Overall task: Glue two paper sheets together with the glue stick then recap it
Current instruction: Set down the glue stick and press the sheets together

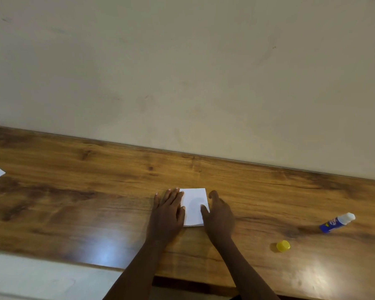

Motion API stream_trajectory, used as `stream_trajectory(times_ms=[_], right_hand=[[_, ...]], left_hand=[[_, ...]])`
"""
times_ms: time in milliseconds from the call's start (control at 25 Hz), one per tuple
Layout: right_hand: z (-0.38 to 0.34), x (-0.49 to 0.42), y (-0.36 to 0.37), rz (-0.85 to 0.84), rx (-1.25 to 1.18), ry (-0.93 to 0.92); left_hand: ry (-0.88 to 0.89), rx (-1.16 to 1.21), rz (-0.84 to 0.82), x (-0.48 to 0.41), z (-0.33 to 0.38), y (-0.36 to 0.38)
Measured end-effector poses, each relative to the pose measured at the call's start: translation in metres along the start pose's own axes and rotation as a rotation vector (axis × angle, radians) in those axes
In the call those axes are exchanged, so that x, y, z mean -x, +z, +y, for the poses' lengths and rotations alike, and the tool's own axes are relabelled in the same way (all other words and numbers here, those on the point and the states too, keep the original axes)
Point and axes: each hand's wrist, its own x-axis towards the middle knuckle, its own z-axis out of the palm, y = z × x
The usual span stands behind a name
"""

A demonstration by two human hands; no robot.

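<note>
White paper [194,204] sits btwn L fingers [171,198] & R fingers [213,194].

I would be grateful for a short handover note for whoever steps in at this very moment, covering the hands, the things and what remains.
Left hand: flat, fingers straight, resting on the table and on the left edge of the white paper.
Right hand: at the paper's right edge, thumb on it, fingers loosely curled, holding nothing; slightly blurred.
Glue stick: lies uncapped on the table to the right. Its yellow cap lies apart from it, nearer the front edge.
Done: the paper looks stacked under both hands; the bond itself cannot be seen.
Left: press it down, then recap the glue stick.
</note>
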Motion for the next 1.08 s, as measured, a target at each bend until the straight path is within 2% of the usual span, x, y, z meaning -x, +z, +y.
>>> stream_trajectory(times_ms=[120,200,280,400,480,560,680,760,880,1080], right_hand=[[-0.005,-0.001,0.004,0.123,0.245,-0.273],[-0.011,-0.004,0.007,-0.028,0.278,-0.367],[-0.007,-0.005,0.009,-0.212,0.280,-0.303],[0.001,-0.005,0.010,-0.113,0.249,-0.131],[0.002,-0.006,0.006,-0.108,0.243,-0.118],[0.005,-0.008,0.002,-0.120,0.265,-0.144],[0.014,0.002,-0.003,0.066,0.318,-0.245],[0.027,0.018,-0.003,0.106,0.318,-0.273],[0.036,0.040,-0.004,0.059,0.304,-0.290],[0.012,0.058,0.010,0.009,0.264,-0.480]], left_hand=[[0.002,-0.015,-0.002,0.001,0.000,0.000],[0.006,-0.019,-0.002,0.000,0.000,0.000],[0.002,-0.020,-0.007,0.000,0.000,-0.001],[0.002,-0.022,-0.012,0.001,0.000,0.000],[0.002,-0.036,-0.020,0.001,0.000,-0.001],[-0.001,-0.060,-0.021,0.000,0.000,0.000],[-0.005,-0.056,-0.018,0.000,0.000,0.000],[-0.006,-0.066,-0.021,0.000,0.000,0.000],[-0.006,-0.066,-0.016,0.000,0.001,-0.001],[-0.012,-0.052,-0.038,0.000,0.001,-0.003]])
